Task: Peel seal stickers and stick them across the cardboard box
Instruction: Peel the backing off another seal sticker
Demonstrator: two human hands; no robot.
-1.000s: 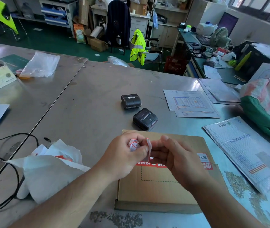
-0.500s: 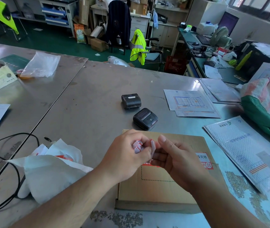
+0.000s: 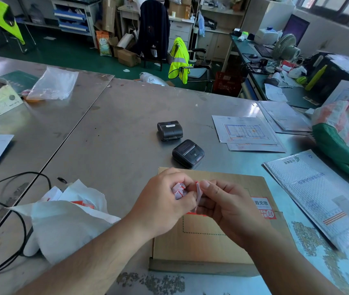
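A flat brown cardboard box lies on the metal table in front of me. A red and white seal sticker is stuck across the box, partly hidden under my hands. My left hand is closed on a crumpled wad of red and white sticker backing. My right hand pinches a thin sticker strip edge-on between thumb and fingers. Both hands hover just above the box and touch at the fingertips.
Two small black label printers sit beyond the box. White backing paper and a black cable lie to the left. A padded mailer, printed sheets and a green bag fill the right side.
My hands have drawn closer together and my left fingers have curled tighter around the crumpled backing. The strip in my right hand stays upright.
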